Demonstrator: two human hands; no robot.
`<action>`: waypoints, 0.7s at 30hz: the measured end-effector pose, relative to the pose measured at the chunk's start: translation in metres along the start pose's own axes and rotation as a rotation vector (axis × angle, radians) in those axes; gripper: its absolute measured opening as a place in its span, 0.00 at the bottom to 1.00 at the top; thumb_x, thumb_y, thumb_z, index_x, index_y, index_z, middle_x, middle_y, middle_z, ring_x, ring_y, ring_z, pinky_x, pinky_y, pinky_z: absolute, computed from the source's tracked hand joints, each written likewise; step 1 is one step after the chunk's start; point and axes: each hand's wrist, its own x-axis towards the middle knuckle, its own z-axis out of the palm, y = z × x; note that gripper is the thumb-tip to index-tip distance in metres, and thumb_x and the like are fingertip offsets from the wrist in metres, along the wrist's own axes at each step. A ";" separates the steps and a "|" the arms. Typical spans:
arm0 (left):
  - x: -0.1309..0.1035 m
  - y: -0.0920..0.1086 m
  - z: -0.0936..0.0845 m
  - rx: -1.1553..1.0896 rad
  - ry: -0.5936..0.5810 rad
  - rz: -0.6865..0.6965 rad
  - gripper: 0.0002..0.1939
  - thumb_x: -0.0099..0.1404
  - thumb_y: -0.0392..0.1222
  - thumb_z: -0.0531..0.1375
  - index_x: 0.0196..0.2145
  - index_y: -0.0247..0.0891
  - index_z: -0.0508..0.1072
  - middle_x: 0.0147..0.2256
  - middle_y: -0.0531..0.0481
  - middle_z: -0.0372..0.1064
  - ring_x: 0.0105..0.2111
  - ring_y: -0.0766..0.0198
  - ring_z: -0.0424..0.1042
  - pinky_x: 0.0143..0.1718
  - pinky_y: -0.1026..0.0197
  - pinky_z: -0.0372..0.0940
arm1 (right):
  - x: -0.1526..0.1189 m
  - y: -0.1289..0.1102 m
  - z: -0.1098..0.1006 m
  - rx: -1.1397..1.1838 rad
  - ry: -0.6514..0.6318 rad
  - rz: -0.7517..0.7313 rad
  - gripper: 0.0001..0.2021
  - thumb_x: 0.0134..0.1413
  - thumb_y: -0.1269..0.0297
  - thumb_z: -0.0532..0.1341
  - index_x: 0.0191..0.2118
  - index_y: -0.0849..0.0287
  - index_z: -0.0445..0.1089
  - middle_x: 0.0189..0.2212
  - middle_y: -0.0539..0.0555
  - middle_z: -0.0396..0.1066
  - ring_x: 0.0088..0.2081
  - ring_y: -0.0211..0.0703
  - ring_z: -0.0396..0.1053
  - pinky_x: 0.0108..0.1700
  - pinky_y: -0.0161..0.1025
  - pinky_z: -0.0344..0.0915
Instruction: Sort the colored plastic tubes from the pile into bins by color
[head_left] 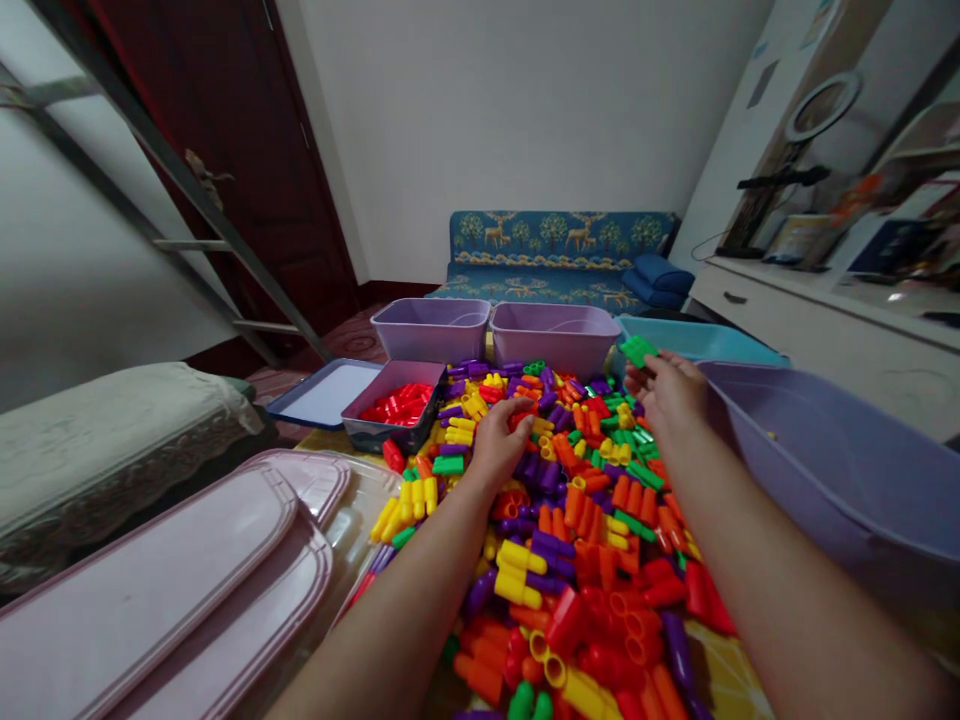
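Note:
A wide heap of plastic building blocks in red, orange, yellow, purple and green spreads across the table. My left hand reaches into the far middle of the heap with curled fingers. Between its thumb and forefinger a bit of red block shows, mostly hidden. Farther right, my right hand is raised above the heap, pinching a green block in its fingertips near the turquoise bin. Red blocks lie in a dark-sided square box at the left.
Two lilac bins stand side by side behind the heap. A larger lilac bin is close by my right forearm. Pink lids and a blue-rimmed lid lie at left. Beyond are a blue patterned sofa and a white cabinet.

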 end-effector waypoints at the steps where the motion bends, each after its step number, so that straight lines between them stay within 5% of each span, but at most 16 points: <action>1: 0.000 0.000 0.000 0.001 -0.001 0.000 0.12 0.65 0.29 0.60 0.46 0.31 0.76 0.46 0.42 0.72 0.49 0.55 0.71 0.53 0.55 0.66 | 0.001 0.000 0.001 0.024 -0.003 0.015 0.11 0.47 0.79 0.57 0.36 0.59 0.61 0.20 0.44 0.68 0.19 0.33 0.67 0.23 0.28 0.66; 7: 0.001 -0.001 -0.001 -0.028 -0.011 -0.009 0.12 0.65 0.29 0.60 0.45 0.31 0.77 0.45 0.44 0.73 0.48 0.56 0.72 0.53 0.58 0.65 | 0.006 0.002 0.004 0.154 0.103 0.146 0.07 0.54 0.79 0.53 0.32 0.61 0.60 0.20 0.46 0.65 0.21 0.29 0.66 0.25 0.26 0.65; 13: 0.003 0.001 -0.002 -0.039 -0.029 -0.027 0.12 0.65 0.28 0.60 0.46 0.28 0.76 0.44 0.43 0.74 0.46 0.56 0.73 0.50 0.59 0.67 | 0.024 -0.005 0.011 0.201 0.193 0.117 0.09 0.58 0.81 0.49 0.30 0.60 0.57 0.25 0.46 0.63 0.24 0.27 0.66 0.30 0.25 0.67; 17: 0.001 0.004 -0.002 -0.068 -0.023 -0.043 0.12 0.65 0.29 0.60 0.45 0.29 0.77 0.44 0.43 0.74 0.47 0.56 0.73 0.50 0.59 0.67 | 0.017 0.001 0.013 0.187 0.103 0.018 0.09 0.54 0.82 0.52 0.32 0.60 0.57 0.29 0.46 0.64 0.31 0.27 0.69 0.37 0.26 0.68; 21: 0.001 0.005 -0.002 -0.068 -0.011 -0.048 0.11 0.64 0.29 0.60 0.44 0.30 0.77 0.44 0.43 0.74 0.48 0.56 0.72 0.52 0.59 0.66 | -0.008 0.020 0.001 -0.059 -0.082 -0.043 0.10 0.47 0.76 0.58 0.37 0.60 0.64 0.31 0.47 0.68 0.34 0.33 0.71 0.39 0.35 0.70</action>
